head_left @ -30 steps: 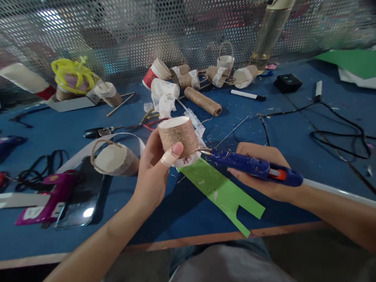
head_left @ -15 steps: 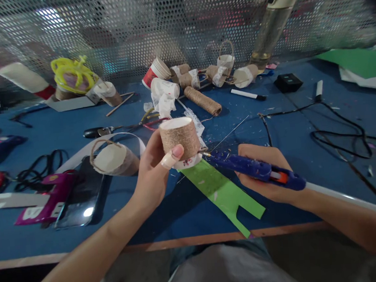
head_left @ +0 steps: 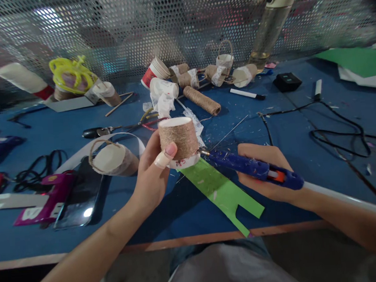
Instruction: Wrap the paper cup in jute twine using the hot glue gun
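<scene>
My left hand (head_left: 151, 173) grips an upturned paper cup wound with brown twine (head_left: 178, 139), thumb pressed on the twine near the cup's lower white rim. My right hand (head_left: 264, 170) is wrapped round a blue hot glue gun (head_left: 254, 168) with an orange trigger. The gun's metal tip touches the cup's right side just above the bare rim. Both are held above a green paper strip (head_left: 222, 192) that lies on the blue table (head_left: 304, 150).
Another twine-handled cup (head_left: 113, 159) lies left of my hand beside a phone (head_left: 79, 196) and a magenta glue gun (head_left: 47, 200). Scissors and pliers (head_left: 119, 128), a twine spool (head_left: 202, 100), several cups, black cables (head_left: 338, 130) and a perforated metal screen stand behind.
The cup has turned slightly in my left hand and my thumb has shifted a little left; the glue gun's tip stays against the cup's right side.
</scene>
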`<state>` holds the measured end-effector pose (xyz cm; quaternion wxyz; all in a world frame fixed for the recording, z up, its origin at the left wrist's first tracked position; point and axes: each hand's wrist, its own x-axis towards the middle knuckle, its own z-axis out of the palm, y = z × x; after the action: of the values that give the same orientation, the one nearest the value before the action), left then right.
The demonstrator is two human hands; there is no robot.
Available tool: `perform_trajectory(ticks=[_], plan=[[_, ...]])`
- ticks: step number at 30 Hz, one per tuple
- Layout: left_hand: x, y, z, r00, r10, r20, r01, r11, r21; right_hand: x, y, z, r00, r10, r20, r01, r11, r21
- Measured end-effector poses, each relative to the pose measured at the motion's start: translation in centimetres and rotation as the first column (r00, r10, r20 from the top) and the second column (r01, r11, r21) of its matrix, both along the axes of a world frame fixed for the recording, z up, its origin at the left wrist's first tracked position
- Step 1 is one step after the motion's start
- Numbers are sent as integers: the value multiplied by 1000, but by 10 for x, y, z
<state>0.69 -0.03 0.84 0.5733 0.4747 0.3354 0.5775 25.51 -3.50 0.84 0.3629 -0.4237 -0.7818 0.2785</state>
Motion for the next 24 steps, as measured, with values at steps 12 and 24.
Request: perform_trajectory(ticks=[12, 24], plan=[[-2, -1, -5, 999, -39, 9, 39, 999, -13, -2, -2, -1, 998, 62, -13, -62, 998, -6], [0, 0, -1, 997, -39, 63, 51, 979, -197, -1, 2, 0, 999, 35, 21, -36, 999, 29]])
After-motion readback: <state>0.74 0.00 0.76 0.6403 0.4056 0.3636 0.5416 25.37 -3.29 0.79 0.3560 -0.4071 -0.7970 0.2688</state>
